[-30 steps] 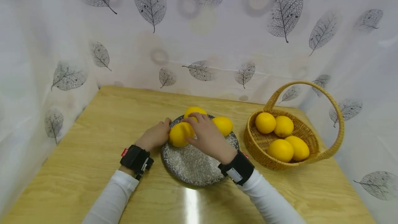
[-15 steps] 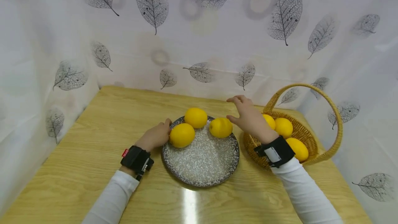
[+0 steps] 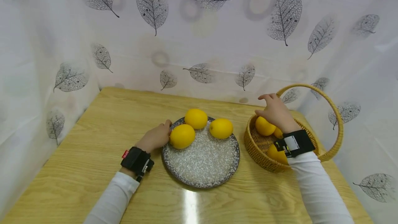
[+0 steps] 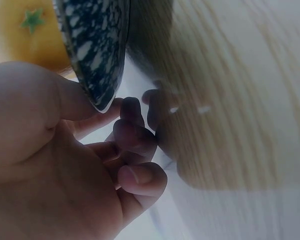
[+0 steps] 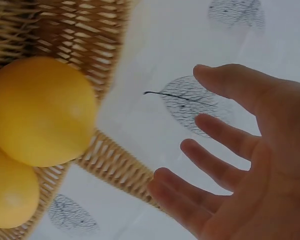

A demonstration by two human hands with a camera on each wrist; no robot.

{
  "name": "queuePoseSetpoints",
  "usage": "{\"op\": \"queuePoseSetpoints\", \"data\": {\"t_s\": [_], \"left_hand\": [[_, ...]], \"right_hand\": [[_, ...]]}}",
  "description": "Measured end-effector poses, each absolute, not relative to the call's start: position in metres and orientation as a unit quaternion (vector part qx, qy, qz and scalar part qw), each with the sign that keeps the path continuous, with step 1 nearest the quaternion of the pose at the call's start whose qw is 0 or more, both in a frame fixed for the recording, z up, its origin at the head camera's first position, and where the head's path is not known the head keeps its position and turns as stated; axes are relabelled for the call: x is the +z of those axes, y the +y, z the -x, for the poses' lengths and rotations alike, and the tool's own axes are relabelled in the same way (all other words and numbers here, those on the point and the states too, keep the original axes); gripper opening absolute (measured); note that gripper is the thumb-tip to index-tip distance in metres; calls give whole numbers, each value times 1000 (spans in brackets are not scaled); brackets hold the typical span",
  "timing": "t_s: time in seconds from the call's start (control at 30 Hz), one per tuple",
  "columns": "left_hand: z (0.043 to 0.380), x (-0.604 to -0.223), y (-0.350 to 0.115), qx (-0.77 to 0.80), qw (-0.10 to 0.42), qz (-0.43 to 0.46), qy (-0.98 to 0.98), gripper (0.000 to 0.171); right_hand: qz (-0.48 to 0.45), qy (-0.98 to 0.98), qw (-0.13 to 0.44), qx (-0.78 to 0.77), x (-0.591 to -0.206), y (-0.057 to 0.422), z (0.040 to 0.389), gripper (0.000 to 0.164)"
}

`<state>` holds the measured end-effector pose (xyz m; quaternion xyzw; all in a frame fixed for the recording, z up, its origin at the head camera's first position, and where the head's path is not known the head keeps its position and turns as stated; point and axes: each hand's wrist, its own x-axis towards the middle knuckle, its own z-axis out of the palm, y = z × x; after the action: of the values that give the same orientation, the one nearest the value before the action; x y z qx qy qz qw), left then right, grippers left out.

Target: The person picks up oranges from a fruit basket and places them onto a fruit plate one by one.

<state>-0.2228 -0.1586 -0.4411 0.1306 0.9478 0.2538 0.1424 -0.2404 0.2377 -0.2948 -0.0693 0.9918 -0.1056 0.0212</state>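
Observation:
My left hand (image 3: pixel 156 136) grips the left rim of a round speckled plate (image 3: pixel 205 161). In the left wrist view the plate edge (image 4: pixel 97 55) lies between the thumb and the curled fingers. Toward the plate's far side sit three yellow lemons: one at the left (image 3: pixel 182 136), one at the back (image 3: pixel 196 118), one at the right (image 3: pixel 221 128). Over the wicker basket (image 3: pixel 259 156) hovers my right hand (image 3: pixel 276 114), fingers spread and holding nothing. Below it, a lemon (image 3: pixel 264 126) shows in the basket; the right wrist view has this lemon (image 5: pixel 42 111) apart from the fingers.
More lemons, such as one near the front (image 3: pixel 277 154), lie in the basket, partly hidden by the right arm. A tall arched handle (image 3: pixel 337 120) rises over the basket. Behind the wooden table (image 3: pixel 124 110) hangs a leaf-printed curtain (image 3: pixel 217 44).
My right hand has gone from the lemons on the plate, rightward to above the basket. The left lemon now lies free of that hand. My left hand has stayed at the plate rim.

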Motion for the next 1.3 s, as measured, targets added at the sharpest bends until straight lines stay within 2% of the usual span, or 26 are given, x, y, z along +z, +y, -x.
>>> {"op": "queuePoseSetpoints", "data": {"t_s": [0.23, 0.47, 0.6, 0.8, 1.3], "left_hand": [[220, -436, -158, 257, 144, -132, 947, 37], [218, -434, -157, 256, 148, -129, 947, 37], [218, -433, -157, 258, 148, -130, 946, 36], [218, -432, -157, 259, 151, -127, 945, 35], [219, -435, -158, 261, 149, -128, 945, 36]], "right_hand": [[51, 994, 46, -82, -309, 251, 245, 64], [16, 993, 59, -98, -318, 264, 247, 60], [0, 992, 81, -98, -321, 271, 249, 63], [35, 984, 136, -110, -324, 274, 250, 73], [49, 979, 171, -103, -329, 272, 249, 84]]}}
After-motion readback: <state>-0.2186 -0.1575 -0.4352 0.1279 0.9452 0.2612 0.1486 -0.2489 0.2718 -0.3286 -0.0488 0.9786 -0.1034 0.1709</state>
